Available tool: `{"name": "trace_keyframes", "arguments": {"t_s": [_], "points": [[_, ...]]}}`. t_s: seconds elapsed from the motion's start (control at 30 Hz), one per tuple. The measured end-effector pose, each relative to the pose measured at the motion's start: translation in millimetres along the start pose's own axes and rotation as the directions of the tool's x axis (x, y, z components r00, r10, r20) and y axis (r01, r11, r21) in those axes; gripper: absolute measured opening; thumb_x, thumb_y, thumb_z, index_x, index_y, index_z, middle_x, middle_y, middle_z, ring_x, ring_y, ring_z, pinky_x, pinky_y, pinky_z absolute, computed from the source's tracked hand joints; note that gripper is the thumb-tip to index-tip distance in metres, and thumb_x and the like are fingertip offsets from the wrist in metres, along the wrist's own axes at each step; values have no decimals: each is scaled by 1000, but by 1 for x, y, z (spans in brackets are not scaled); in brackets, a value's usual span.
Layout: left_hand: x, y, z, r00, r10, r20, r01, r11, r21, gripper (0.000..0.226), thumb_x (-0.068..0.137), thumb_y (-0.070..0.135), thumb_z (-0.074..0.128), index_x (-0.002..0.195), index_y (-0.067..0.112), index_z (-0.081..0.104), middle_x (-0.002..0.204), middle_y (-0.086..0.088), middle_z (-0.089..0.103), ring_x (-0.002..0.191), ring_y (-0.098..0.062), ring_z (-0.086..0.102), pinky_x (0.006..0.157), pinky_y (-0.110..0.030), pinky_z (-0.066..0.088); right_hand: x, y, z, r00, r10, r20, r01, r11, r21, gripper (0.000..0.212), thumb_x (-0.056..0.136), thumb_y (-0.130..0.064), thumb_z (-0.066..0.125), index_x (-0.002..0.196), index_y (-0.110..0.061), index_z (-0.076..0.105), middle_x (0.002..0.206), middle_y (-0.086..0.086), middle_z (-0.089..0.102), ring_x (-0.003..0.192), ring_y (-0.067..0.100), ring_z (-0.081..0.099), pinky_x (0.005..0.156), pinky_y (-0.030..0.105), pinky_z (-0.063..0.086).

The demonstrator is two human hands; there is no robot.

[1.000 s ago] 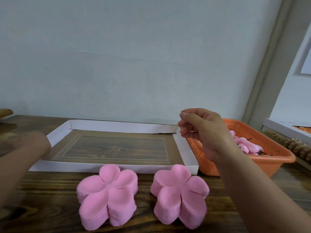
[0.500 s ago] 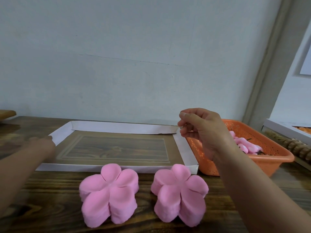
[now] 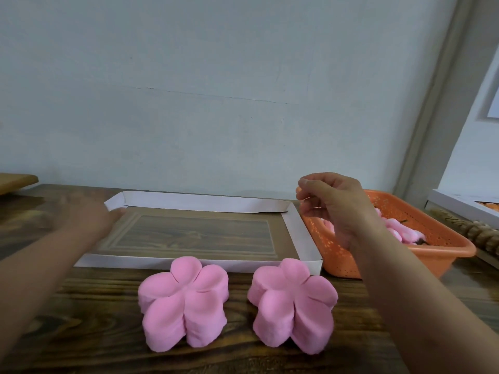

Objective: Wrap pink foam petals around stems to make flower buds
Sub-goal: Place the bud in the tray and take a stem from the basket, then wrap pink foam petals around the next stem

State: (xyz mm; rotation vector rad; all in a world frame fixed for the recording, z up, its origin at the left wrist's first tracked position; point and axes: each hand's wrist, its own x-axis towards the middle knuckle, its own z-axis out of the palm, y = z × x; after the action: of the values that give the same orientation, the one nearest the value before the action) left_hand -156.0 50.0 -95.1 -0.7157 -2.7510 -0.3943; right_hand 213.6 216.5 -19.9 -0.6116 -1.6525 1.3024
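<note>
Two thick stacks of pink flower-shaped foam petals stand on the dark wooden table, the left stack (image 3: 183, 303) and the right stack (image 3: 293, 303) side by side near me. My right hand (image 3: 337, 206) hovers above the orange basket's left end, its fingers curled and thumb pinched to the forefinger, with nothing visible in it. My left hand (image 3: 89, 220) is blurred, stretched out flat at the left corner of the paper tray (image 3: 205, 202), and holds nothing I can see. Pink finished buds (image 3: 399, 230) lie in the basket, partly hidden behind my right wrist.
The shallow tray with white folded walls lies behind the petal stacks. An orange perforated basket (image 3: 442, 249) sits to its right. A white box (image 3: 459, 203) and a brown knobbly object (image 3: 464, 230) are at far right. A wooden board edge (image 3: 13, 180) shows at far left.
My left hand has slid to the right across the table to the tray's left corner. My right hand has stayed in place above the basket.
</note>
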Motion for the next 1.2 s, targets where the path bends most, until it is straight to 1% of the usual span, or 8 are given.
{"name": "trace_keyframes", "arguments": {"t_s": [0.1, 0.2, 0.3, 0.43, 0.63, 0.77, 1.1, 1.2], "points": [[-38, 37, -37, 958, 286, 23, -261, 902, -344, 42, 86, 36, 67, 122, 15, 62, 116, -9, 63, 105, -26, 57, 86, -32, 42, 7, 3, -10, 999, 0, -49, -1, 1000, -24, 2, 83, -8, 65, 81, -8, 66, 64, 5, 64, 48, 13, 55, 50, 24, 49], [-82, 64, -59, 724, 610, 322, -467, 777, -421, 34, 76, 41, 76, 109, 37, 66, 106, 19, 62, 102, -1, 58, 90, -22, 43, 15, 8, -26, 994, -7, -112, -4, 995, -96, 1, 82, -7, 66, 80, -7, 67, 64, 8, 64, 48, 15, 55, 51, 26, 49], [-108, 77, -64, 608, 706, 363, -596, 708, -379, 36, 77, 46, 72, 111, 48, 62, 118, 25, 56, 110, 4, 51, 95, -20, 41, 24, 14, -50, 987, -56, -153, 1, 941, -339, 8, 78, -7, 71, 85, -6, 66, 69, 8, 65, 55, 19, 58, 62, 32, 51], [-127, 85, -61, 531, 775, 342, -647, 632, -428, 32, 78, 41, 73, 108, 46, 65, 119, 24, 56, 110, 5, 49, 96, -22, 41, 33, 17, -82, 990, -66, -125, -48, 677, -734, 18, 73, -11, 77, 86, -5, 67, 79, 11, 66, 76, 25, 60, 71, 29, 44], [-139, 90, -57, 555, 797, 236, -673, 598, -436, 28, 83, 31, 69, 110, 36, 67, 108, 23, 62, 95, 7, 54, 83, -15, 45, 34, 20, -106, 984, 167, -56, -122, 418, -900, 21, 69, -18, 82, 71, -1, 69, 74, 24, 67, 65, 26, 57, 63, 31, 43], [-140, 89, -52, 560, 792, 244, -685, 608, -401, 44, 85, 33, 66, 128, 31, 57, 108, 17, 57, 98, -2, 54, 86, -23, 47, 31, 20, -110, 964, 262, -43, -124, 303, -945, 19, 69, -23, 81, 59, -12, 69, 59, 8, 60, 57, 18, 52, 54, 26, 37], [-143, 89, -45, 563, 811, 157, -714, 573, -402, 21, 86, 23, 64, 106, 29, 69, 87, 23, 51, 86, 1, 51, 75, -19, 43, 31, 17, -109, 952, 292, -90, -68, -84, -994, 16, 83, -16, 63, 92, -6, 71, 94, 12, 68, 89, 23, 63, 69, 24, 45], [-144, 89, -46, 569, 809, 145, -715, 574, -398, 20, 86, 23, 64, 104, 29, 68, 90, 20, 55, 85, 2, 52, 74, -18, 44, 32, 17, -110, 953, 291, -82, -54, -104, -993, 16, 85, -16, 61, 94, -6, 70, 97, 12, 67, 92, 23, 62, 71, 24, 44]]}}
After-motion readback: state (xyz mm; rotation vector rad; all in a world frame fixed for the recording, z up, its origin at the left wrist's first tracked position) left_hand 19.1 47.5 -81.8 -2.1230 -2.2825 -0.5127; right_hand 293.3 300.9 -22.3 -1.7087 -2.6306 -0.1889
